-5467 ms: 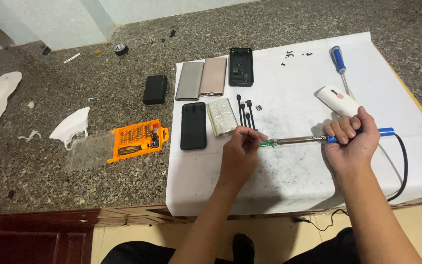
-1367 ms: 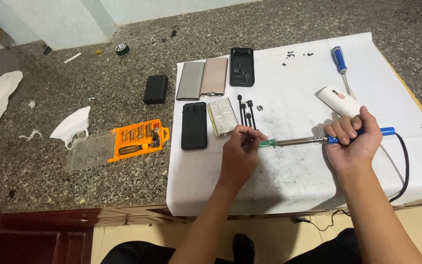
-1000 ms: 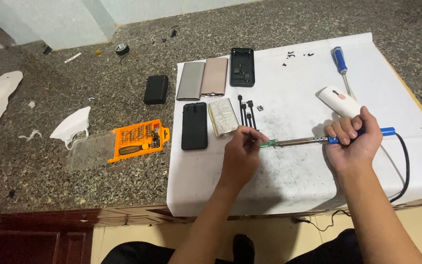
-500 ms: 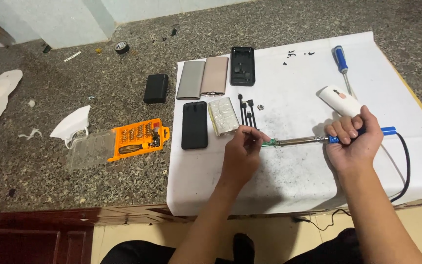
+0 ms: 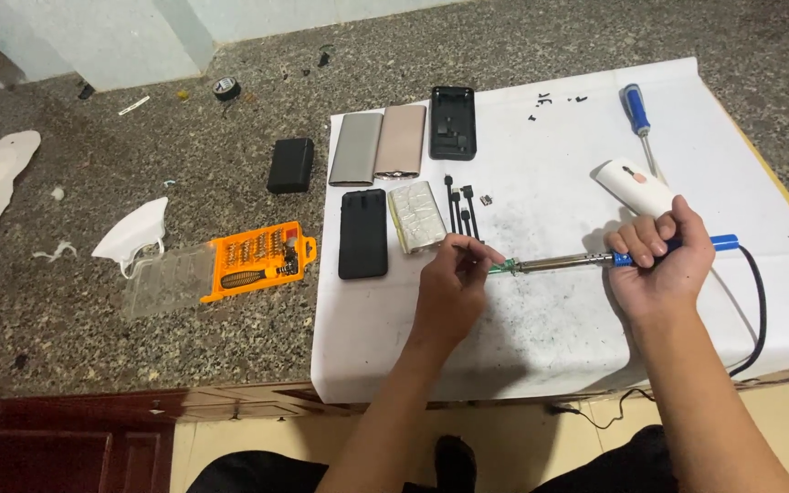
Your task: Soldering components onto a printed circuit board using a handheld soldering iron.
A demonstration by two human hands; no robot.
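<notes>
The right hand (image 5: pixel 659 265) is closed around the blue handle of a soldering iron (image 5: pixel 586 262), while the left hand (image 5: pixel 454 283) pinches a small green circuit board (image 5: pixel 501 268) at its near-left edge, the iron's tip touching the board's right end above the white sheet (image 5: pixel 550 338). The board appears light, stiff and fragile, best held by its edges, and the iron only by its handle. Beyond the left hand lie a silver battery cell (image 5: pixel 416 216), a black phone (image 5: pixel 362 234) and, further left, an orange screwdriver bit set (image 5: pixel 259 260).
</notes>
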